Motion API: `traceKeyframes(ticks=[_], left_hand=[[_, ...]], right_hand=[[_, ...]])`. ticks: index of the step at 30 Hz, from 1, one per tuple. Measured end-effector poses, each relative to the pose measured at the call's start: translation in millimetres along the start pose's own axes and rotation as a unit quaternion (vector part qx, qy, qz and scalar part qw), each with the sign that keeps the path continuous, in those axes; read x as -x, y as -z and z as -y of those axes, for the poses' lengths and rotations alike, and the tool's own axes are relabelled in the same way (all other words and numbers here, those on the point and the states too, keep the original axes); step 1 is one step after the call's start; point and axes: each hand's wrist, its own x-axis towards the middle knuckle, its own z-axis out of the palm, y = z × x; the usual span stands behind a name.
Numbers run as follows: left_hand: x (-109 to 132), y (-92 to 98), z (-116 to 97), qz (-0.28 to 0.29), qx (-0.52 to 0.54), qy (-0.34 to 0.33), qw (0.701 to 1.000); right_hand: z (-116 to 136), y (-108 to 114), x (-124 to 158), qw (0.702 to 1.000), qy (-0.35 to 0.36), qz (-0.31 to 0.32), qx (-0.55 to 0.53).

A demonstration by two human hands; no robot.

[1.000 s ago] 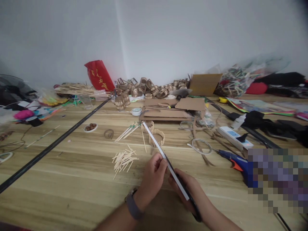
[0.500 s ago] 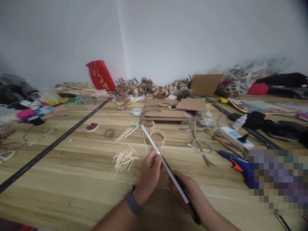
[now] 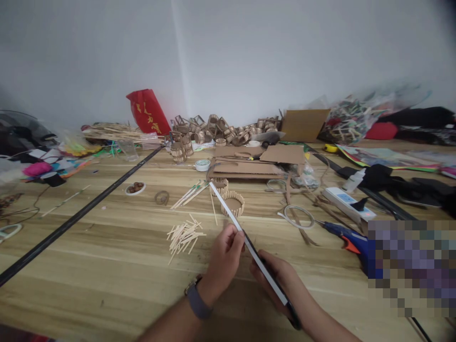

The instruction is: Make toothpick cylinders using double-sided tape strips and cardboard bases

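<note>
A long, narrow black bar with a white strip (image 3: 228, 208) along its length slants from the middle of the table down toward me; I cannot make out exactly what it is. My left hand (image 3: 228, 249), with a watch on the wrist, pinches it near the middle between thumb and fingers. Around its lower, black end my right hand (image 3: 280, 280) is closed. Just beyond the bar's far tip stand two small round stick-walled baskets, the nearer one (image 3: 233, 204) partly beside it. To the left of my left hand lies a loose pile of short wooden sticks (image 3: 183, 237).
Cardboard sheets (image 3: 245, 168) lie farther back, before a heap of small stick baskets (image 3: 228, 130). A blue glue gun (image 3: 347, 237), a power strip (image 3: 349, 204) and a tape ring (image 3: 299, 217) are on the right. A bowl of brown balls (image 3: 136, 188) stands left.
Both hands have shifted slightly to the right, the left one also a little downward. The bar's near end has moved slightly right with them. Other things stay put.
</note>
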Motion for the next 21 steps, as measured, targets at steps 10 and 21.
traceKeyframes(ticks=[10,21], left_hand=[[0.5,-0.5,-1.0,0.009,-0.013,0.012,1.000],[2.5,-1.0,-0.6,0.024,-0.013,0.012,1.000]], right_hand=[[2.1,0.2,-0.6,1.000,0.001,0.009,-0.014],[-3.1,-3.7,-2.8,0.997,0.029,-0.053,0.049]])
